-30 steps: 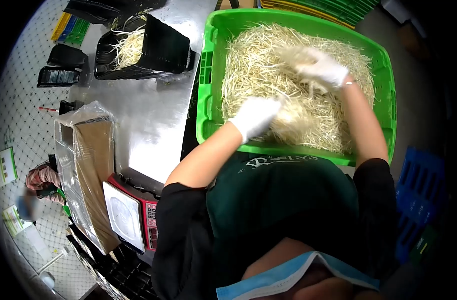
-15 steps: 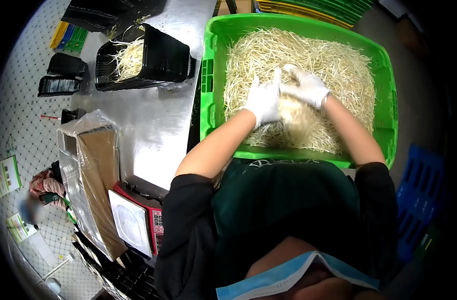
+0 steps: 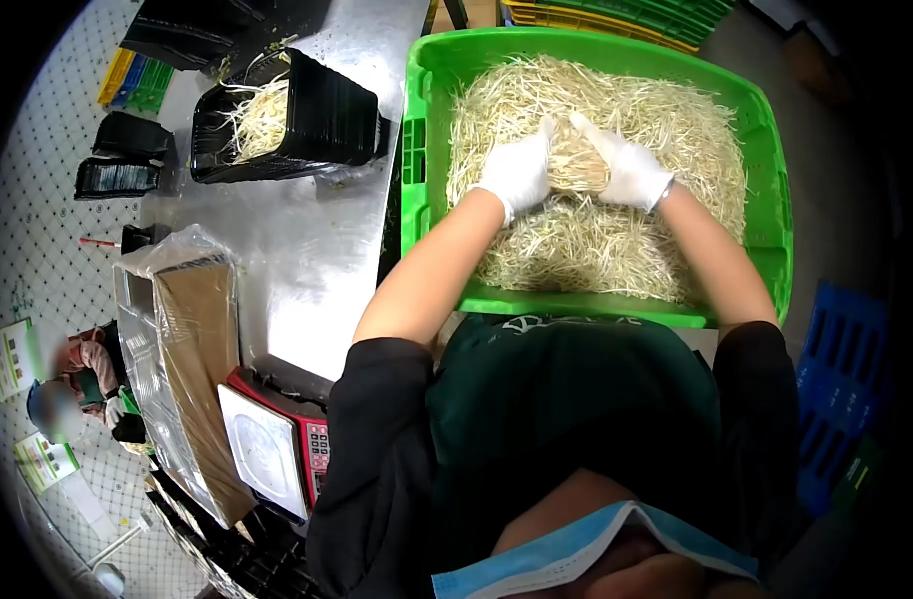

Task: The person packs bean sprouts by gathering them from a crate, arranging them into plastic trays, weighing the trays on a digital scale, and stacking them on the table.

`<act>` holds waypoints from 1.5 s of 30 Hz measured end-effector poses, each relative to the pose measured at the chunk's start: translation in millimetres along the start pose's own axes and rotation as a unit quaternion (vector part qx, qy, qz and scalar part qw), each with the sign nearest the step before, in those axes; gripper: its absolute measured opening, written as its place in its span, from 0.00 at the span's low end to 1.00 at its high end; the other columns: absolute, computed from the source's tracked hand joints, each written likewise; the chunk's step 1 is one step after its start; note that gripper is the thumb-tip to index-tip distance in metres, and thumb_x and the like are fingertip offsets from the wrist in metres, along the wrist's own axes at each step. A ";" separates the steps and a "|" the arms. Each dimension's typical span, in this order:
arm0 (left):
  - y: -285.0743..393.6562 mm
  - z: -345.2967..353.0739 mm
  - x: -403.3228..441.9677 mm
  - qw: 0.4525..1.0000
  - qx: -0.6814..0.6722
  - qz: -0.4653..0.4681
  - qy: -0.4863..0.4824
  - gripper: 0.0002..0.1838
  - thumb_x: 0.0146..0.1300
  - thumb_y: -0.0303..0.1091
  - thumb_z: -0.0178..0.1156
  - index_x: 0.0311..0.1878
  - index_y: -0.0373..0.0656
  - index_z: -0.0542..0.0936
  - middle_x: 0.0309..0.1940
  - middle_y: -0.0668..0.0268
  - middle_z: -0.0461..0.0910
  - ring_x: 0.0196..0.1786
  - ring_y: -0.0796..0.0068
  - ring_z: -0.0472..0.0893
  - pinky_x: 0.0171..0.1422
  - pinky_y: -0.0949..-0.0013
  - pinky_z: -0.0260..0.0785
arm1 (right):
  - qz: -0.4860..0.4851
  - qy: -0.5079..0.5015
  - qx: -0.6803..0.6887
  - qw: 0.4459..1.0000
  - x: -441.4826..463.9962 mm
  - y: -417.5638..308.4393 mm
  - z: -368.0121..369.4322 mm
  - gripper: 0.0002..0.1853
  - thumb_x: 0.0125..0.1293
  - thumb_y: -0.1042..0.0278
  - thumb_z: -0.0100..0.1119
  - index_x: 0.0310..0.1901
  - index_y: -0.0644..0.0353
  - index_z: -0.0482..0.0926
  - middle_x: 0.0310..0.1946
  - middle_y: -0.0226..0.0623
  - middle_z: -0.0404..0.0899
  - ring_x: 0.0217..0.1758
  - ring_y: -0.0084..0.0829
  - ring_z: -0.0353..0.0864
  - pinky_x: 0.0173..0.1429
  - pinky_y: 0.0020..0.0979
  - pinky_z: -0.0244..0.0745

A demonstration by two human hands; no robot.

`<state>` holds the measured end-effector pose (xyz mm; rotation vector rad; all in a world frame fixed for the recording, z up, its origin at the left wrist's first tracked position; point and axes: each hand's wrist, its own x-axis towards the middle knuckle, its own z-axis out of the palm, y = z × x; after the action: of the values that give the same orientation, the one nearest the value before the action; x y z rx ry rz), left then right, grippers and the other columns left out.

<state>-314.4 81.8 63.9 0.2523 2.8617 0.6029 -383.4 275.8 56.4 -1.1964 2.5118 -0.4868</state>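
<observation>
A large green crate point(image 3: 413, 215) is filled with pale bean sprouts point(image 3: 596, 255). My left hand point(image 3: 517, 174), in a white glove, grips a clump of sprouts from the left, thumb pointing toward the crate's far side. Facing it, my right hand point(image 3: 632, 172), gloved too, presses on the same clump from the right. The clump sits between both palms, and most of my fingertips are buried in the sprouts and hidden.
Left of the crate is a metal table point(image 3: 306, 230) with stacked black trays point(image 3: 331, 110), the top one holding sprouts. A red scale point(image 3: 267, 444) and a plastic-wrapped carton point(image 3: 192, 349) stand nearer. Another person point(image 3: 87, 374) is at far left; a blue pallet point(image 3: 841, 384) lies right.
My hands have moved apart, with a clump of sprouts now between them. The blurred, falling sprouts below them have settled. The person at far left has shifted.
</observation>
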 end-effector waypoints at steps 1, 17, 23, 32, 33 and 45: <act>5.7 -23.0 -5.8 0.998 0.034 0.030 0.042 0.37 0.57 0.31 0.55 0.69 0.34 0.55 0.41 0.49 0.79 0.39 0.51 0.81 0.40 0.57 0.74 | 0.068 -0.051 -0.050 0.995 0.6 -10.2 -19.1 0.48 0.56 0.60 0.63 0.74 0.51 0.45 0.55 0.48 0.72 0.53 0.45 0.77 0.56 0.38 0.76; -6.0 4.8 -45.4 0.968 0.214 0.107 0.074 0.42 0.55 0.40 0.64 0.72 0.45 0.56 0.57 0.55 0.73 0.66 0.57 0.67 0.73 0.40 0.46 | 0.184 -0.135 0.005 0.974 28.9 -1.7 -20.3 0.59 0.47 0.46 0.73 0.74 0.60 0.46 0.74 0.50 0.46 0.77 0.40 0.50 0.77 0.37 0.51; -4.1 -10.2 -47.4 0.988 0.148 -0.039 -0.006 0.62 0.40 0.53 0.76 0.73 0.40 0.49 0.49 0.51 0.76 0.58 0.51 0.73 0.71 0.48 0.53 | 0.204 -0.159 0.244 0.935 54.5 -7.9 -31.3 0.64 0.44 0.40 0.73 0.74 0.61 0.41 0.73 0.57 0.46 0.74 0.44 0.54 0.74 0.41 0.57; 5.4 -46.5 -78.5 0.995 0.059 -0.033 0.070 0.50 0.49 0.51 0.71 0.69 0.35 0.59 0.41 0.53 0.81 0.43 0.58 0.83 0.51 0.57 0.74 | 0.253 -0.152 -0.151 0.943 55.4 -62.3 6.7 0.60 0.44 0.35 0.67 0.68 0.72 0.50 0.59 0.51 0.65 0.60 0.42 0.70 0.65 0.46 0.64; 0.0 -67.2 -99.9 0.993 0.013 0.005 0.115 0.45 0.49 0.52 0.71 0.66 0.38 0.65 0.43 0.55 0.81 0.45 0.61 0.83 0.50 0.61 0.75 | 0.251 -0.183 -0.058 0.949 59.6 -42.4 1.3 0.59 0.44 0.37 0.69 0.68 0.71 0.50 0.59 0.51 0.65 0.61 0.41 0.70 0.65 0.46 0.64; -277.5 -214.4 -184.3 0.839 -0.276 -0.264 0.387 0.13 0.63 0.33 0.62 0.49 0.41 0.80 0.35 0.70 0.82 0.34 0.81 0.78 0.43 0.78 0.69 | 0.225 -0.055 0.237 0.944 30.0 -1.1 8.8 0.54 0.44 0.66 0.70 0.73 0.60 0.48 0.54 0.47 0.75 0.50 0.35 0.78 0.50 0.30 0.80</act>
<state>-221.4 -288.0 171.4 -1.0642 2.9926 1.6256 -396.9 250.1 45.0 -0.4408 2.2810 -0.8088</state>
